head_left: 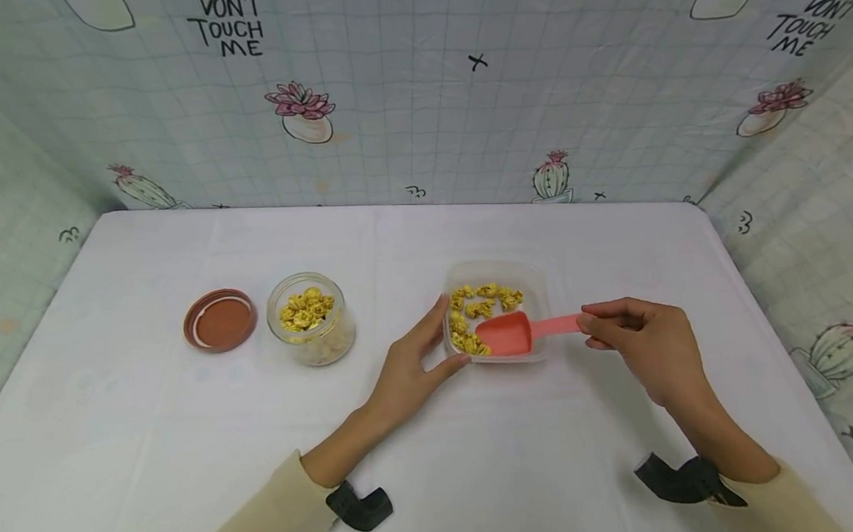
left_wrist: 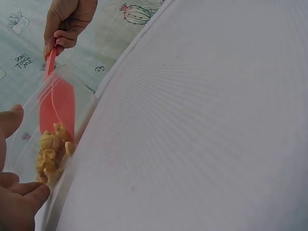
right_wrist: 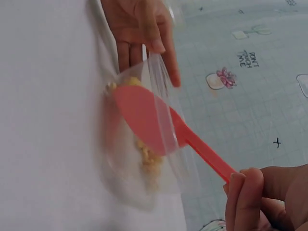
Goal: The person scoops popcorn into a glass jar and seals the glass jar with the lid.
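A clear plastic container (head_left: 535, 278) with yellow popcorn (head_left: 481, 308) along its left and far sides sits right of the table's middle. My left hand (head_left: 412, 367) holds the container at its left side, thumb by the near corner and fingers along the left wall. The right hand (head_left: 647, 345) pinches the end of the handle of a pink scoop (head_left: 509, 335). The scoop's bowl lies inside the container, its tip against the popcorn at the near left; the left wrist view shows popcorn right at the tip. In the right wrist view the scoop (right_wrist: 144, 118) shows through the clear wall.
Left of the container stands an open glass jar (head_left: 320, 345) of popcorn. Beside it lies a brown lid (head_left: 224, 321), inside up. A white cloth (head_left: 224, 466) covers the table, and a printed curtain (head_left: 398, 93) hangs behind and at both sides.
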The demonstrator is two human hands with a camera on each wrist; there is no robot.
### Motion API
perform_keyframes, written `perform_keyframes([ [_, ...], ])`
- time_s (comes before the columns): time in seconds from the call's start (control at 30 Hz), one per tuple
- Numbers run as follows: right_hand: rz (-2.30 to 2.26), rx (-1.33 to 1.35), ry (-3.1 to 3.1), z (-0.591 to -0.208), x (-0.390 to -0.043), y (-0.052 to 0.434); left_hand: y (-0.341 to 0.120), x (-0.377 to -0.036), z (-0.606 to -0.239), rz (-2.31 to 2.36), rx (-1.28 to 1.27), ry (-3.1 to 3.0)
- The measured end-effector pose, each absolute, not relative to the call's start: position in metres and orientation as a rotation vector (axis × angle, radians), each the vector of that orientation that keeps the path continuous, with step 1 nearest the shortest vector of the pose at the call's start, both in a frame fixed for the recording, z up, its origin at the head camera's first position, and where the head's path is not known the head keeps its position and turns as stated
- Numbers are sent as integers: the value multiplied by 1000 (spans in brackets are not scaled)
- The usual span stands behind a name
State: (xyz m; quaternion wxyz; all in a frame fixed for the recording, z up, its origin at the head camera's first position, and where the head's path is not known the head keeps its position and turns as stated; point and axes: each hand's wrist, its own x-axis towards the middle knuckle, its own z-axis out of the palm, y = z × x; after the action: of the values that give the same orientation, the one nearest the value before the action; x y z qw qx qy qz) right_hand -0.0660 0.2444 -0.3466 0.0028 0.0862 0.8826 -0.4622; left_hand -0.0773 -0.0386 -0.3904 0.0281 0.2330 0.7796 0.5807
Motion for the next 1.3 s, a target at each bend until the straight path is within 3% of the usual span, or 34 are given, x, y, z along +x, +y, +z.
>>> perform_keyframes([
  [0.33,-1776,545,2634,-366,-47,215,-37,-89,-428,1806,728,2439],
  [0.57,-1953,635,2650,-378,-44,200,-39,-91,-432,1801,751,2456],
  [0.87,-2004,600,2700,-380,-54,191,-39,-91,-433,1775,760,2483],
  [1.3,-2097,716,2265,-376,-75,210,-39,-92,-433,1748,767,2510],
])
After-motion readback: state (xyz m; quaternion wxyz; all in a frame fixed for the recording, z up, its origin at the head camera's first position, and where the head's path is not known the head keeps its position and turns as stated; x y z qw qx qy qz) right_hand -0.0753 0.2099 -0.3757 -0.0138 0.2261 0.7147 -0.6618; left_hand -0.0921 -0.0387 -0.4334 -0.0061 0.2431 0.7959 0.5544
